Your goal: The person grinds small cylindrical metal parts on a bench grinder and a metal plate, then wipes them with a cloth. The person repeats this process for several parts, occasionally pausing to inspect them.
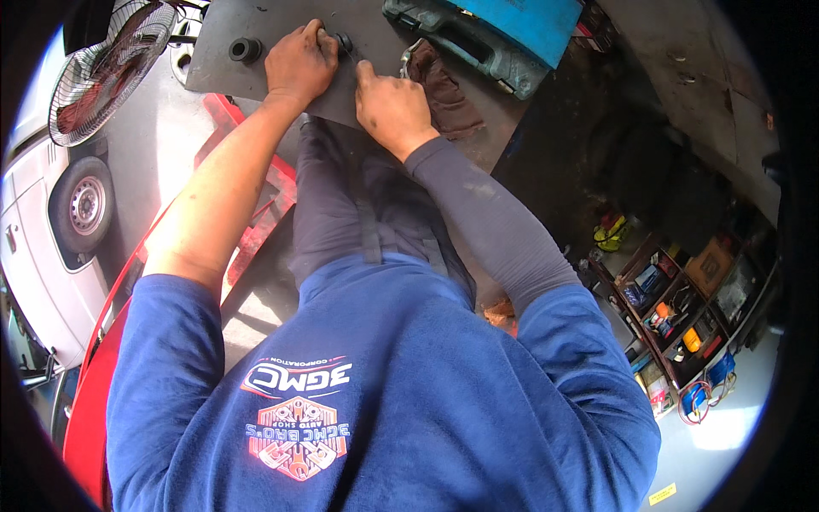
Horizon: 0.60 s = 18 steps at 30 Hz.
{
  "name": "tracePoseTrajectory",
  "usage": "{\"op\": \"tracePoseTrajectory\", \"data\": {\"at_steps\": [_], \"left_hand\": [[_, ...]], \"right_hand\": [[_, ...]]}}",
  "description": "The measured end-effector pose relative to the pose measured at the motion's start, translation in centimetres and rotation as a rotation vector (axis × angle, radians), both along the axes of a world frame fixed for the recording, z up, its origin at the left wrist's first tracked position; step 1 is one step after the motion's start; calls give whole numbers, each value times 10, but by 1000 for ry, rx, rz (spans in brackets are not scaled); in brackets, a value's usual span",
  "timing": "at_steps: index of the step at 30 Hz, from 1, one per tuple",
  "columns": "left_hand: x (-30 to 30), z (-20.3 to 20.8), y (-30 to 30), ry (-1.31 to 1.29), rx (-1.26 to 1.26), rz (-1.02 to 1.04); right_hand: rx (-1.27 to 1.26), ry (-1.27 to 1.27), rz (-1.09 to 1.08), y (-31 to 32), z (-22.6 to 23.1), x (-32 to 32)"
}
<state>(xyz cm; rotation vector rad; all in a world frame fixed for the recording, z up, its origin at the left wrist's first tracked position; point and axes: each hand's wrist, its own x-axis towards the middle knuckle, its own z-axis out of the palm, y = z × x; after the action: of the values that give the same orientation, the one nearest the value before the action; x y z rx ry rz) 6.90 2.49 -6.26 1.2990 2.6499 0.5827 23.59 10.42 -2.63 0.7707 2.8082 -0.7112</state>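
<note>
At the grey metal tabletop (223, 72), my left hand (300, 64) is closed on a small dark round part (343, 43), steadying it on the surface. My right hand (394, 109) is closed just to the right of it. From its fingers a thin metal tool (351, 56) points toward the dark part; its handle is hidden in my grip, so its exact kind does not show. A black ring-shaped rubber bushing (246, 49) stands left of my left hand. A crumpled brown cloth or glove (445, 94) lies right of my right hand.
A blue tool case (520, 30) with a dark edge and latches sits at the far right of the table. A wire-guarded fan (111, 72) and a white vehicle (51, 264) are on the left. Red metal framework (247, 230) stands beside my left arm; crowded shelves (674, 307) are at right.
</note>
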Motion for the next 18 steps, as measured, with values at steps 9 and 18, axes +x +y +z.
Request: {"op": "tracePoseTrajectory", "data": {"at_steps": [9,18], "left_hand": [[-3,7,0,-40,-15,-29],[26,46,-37,70,129,-174]], "right_hand": [[89,218,-25,13,-22,-31],[110,128,32,17,9,-25]]}}
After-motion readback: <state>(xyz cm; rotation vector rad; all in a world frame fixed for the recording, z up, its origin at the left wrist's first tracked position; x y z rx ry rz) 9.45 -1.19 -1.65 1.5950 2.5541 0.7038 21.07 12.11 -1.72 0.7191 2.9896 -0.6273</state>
